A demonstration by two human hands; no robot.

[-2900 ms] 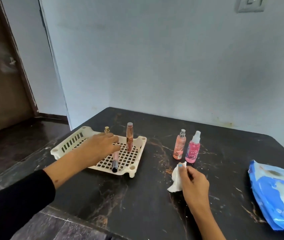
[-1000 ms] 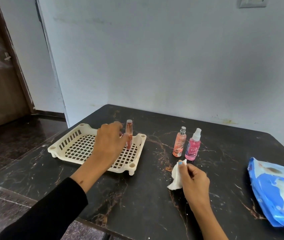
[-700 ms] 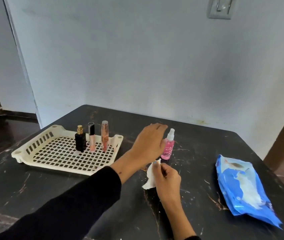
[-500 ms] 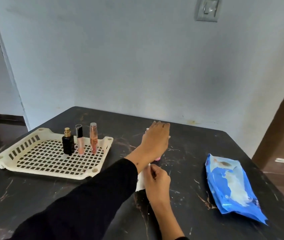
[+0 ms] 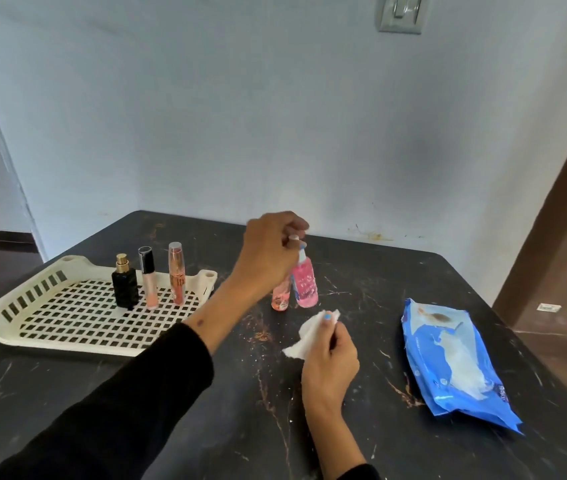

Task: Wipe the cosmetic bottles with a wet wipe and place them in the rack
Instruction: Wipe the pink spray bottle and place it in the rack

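A cream slotted rack (image 5: 8, 311) lies at the table's left. In it stand a black perfume bottle (image 5: 125, 285), a black-capped gloss tube (image 5: 149, 280) and a rose-gold tube (image 5: 176, 274). Right of the rack, a peach spray bottle (image 5: 280, 299) and a pink spray bottle (image 5: 304, 285) stand side by side on the table. My left hand (image 5: 268, 252) is over them, fingers curled round the peach bottle's top, which the hand hides. My right hand (image 5: 330, 358) pinches a crumpled white wet wipe (image 5: 304, 336) just in front of the bottles.
A blue wet wipe pack (image 5: 455, 358) lies flat at the right of the dark marble table (image 5: 240, 410). A pale wall stands right behind the table. A brown door frame (image 5: 559, 202) rises at the right.
My left hand left the rack, where the gloss tube now stands upright, and moved right onto the peach spray bottle's top. My right hand kept the wipe in place. The view turned right.
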